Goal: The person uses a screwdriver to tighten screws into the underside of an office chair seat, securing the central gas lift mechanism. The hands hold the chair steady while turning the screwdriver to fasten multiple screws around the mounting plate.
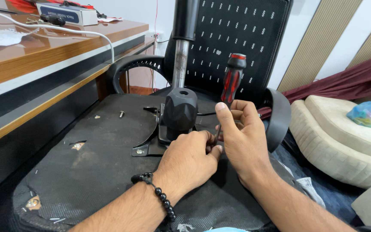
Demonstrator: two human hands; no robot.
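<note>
An office chair lies overturned with the black underside of its seat [104, 159] facing up. A black metal mechanism plate [149, 146] with a black plastic housing [180, 109] sits at the seat's middle, and the gas-lift column [180, 64] rises from it. My right hand [241, 137] holds a red-and-black screwdriver [232, 79] upright, its tip hidden behind my fingers. My left hand [190, 161], with a black bead bracelet at the wrist, rests on the plate beside the screwdriver's shaft, fingers curled near its tip.
A loose screw [121, 114] stands on the seat underside. A wooden desk [44, 51] with a white cable runs along the left. The chair's mesh back [245, 34] stands behind, armrests at both sides. A cream cushion [340, 137] with a blue bag lies right.
</note>
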